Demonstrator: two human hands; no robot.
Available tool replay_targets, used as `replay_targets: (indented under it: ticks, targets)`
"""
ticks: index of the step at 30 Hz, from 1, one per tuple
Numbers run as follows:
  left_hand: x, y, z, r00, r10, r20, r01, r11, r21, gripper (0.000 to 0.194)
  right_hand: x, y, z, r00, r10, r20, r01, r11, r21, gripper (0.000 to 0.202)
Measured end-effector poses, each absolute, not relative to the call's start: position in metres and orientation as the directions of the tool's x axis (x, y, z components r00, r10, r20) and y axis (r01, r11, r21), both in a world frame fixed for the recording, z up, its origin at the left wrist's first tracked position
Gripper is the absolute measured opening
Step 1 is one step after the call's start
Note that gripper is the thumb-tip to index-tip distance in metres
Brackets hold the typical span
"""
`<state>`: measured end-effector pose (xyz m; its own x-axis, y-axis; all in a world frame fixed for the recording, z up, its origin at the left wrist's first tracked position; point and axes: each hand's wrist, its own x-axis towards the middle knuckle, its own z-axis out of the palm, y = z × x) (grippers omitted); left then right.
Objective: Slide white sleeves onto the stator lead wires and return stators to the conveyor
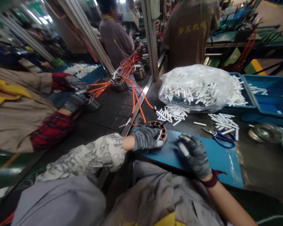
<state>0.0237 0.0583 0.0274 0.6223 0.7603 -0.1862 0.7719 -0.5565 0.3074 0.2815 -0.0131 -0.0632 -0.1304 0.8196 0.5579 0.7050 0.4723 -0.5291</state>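
My left hand (147, 138), in a grey striped glove with a white-covered thumb tip, grips a round motor stator (162, 128) with dark and copper-red windings. Orange leads (139, 105) run up from beside it, and a white piece shows inside the ring. The glove covers much of the stator. To the right, my right hand (195, 154) is over the blue mat (219, 157), its fingers loosely bent and apart from the thumb, with nothing visible held. Blue-handled scissors (223, 138) lie to its right, near loose white tubes (223, 122).
A clear bag of white tubes (195, 89) rests by blue bins (269, 94). More tubes (171, 114) lie before it. A glass dish (265, 132) stands far right. At left, a co-worker's gloved hands (75, 99) hold another stator near a metal rail (146, 88).
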Motion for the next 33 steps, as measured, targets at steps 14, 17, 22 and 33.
replay_targets:
  ticks: [14,17,22,33]
  targets:
    - [0.027,0.193,0.029,0.890,0.438,-0.123,0.451,-0.813,0.368,0.030,0.237,0.055,-0.015,-0.273,0.802,0.531,0.856,0.455,-0.247,0.038]
    - [0.014,0.177,0.038,0.864,0.501,-0.055,0.504,-0.856,0.119,0.031,0.242,0.058,-0.014,-0.305,0.793,0.527,0.778,0.527,-0.343,0.037]
    - [-0.010,0.144,0.055,0.839,0.544,0.017,0.542,-0.832,-0.116,0.040,0.253,0.058,-0.024,-0.334,0.883,0.330,0.301,0.432,-0.850,0.049]
    - [-0.008,0.134,0.075,0.900,0.429,-0.076,0.389,-0.870,-0.301,0.042,0.237,0.115,-0.011,-0.632,0.766,0.117,0.007,0.156,-0.988,0.044]
